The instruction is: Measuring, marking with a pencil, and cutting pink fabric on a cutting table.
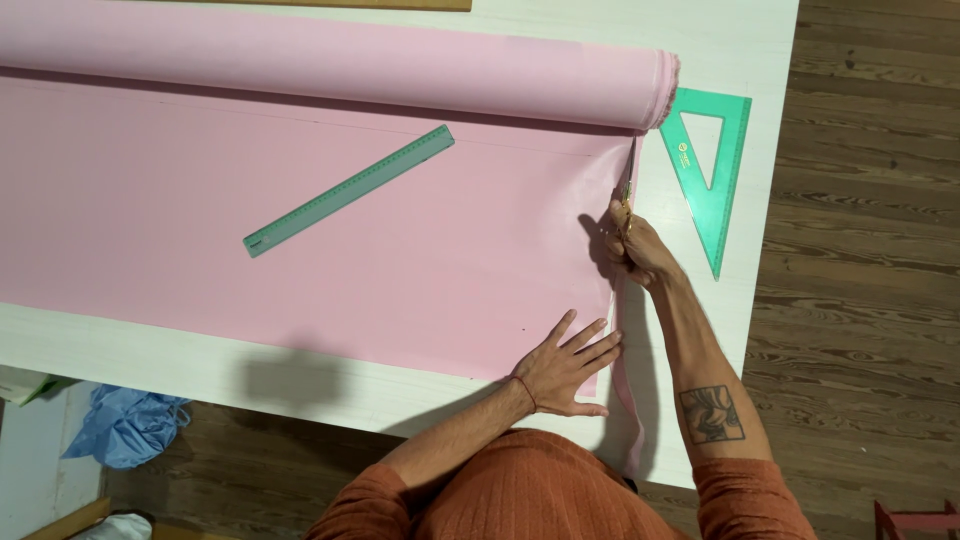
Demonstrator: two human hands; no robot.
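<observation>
A wide pink fabric [300, 250] lies unrolled across a white table [300, 375], with its roll [350, 60] along the far side. My right hand [638, 250] grips gold-handled scissors [626, 195] whose blades point toward the roll, along the fabric's right edge. A narrow cut strip [628, 400] hangs off the near edge of the table. My left hand [570, 365] lies flat, fingers spread, on the fabric's near right corner just left of the cut.
A long green ruler [350, 190] lies at an angle on the fabric. A green set square [715, 165] lies on the table right of the roll. Blue cloth [125, 425] lies on the wooden floor at lower left.
</observation>
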